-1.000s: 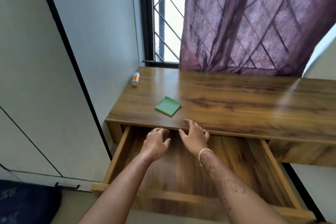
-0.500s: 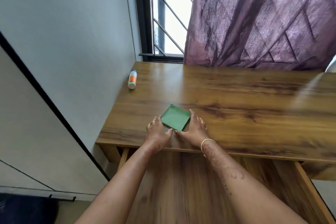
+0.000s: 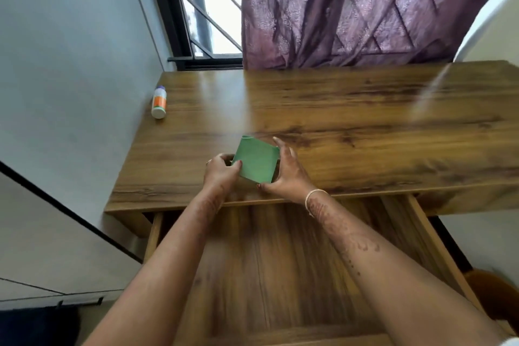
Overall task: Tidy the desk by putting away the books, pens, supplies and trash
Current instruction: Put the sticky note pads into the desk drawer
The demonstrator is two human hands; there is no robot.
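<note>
No text, brand, number or sign can be read anywhere. The small white bottle (image 3: pixel 159 102) at the far left of the desk, close to the wall, has an orange label, but anything printed on it is too small and blurred to make out. The green pad (image 3: pixel 256 163) shows a plain face.

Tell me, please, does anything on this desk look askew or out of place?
Only the small bottle: it lies on its side at the desk's far left edge by the wall. The green notepad is tilted merely because both hands, left and right, hold it.
</note>
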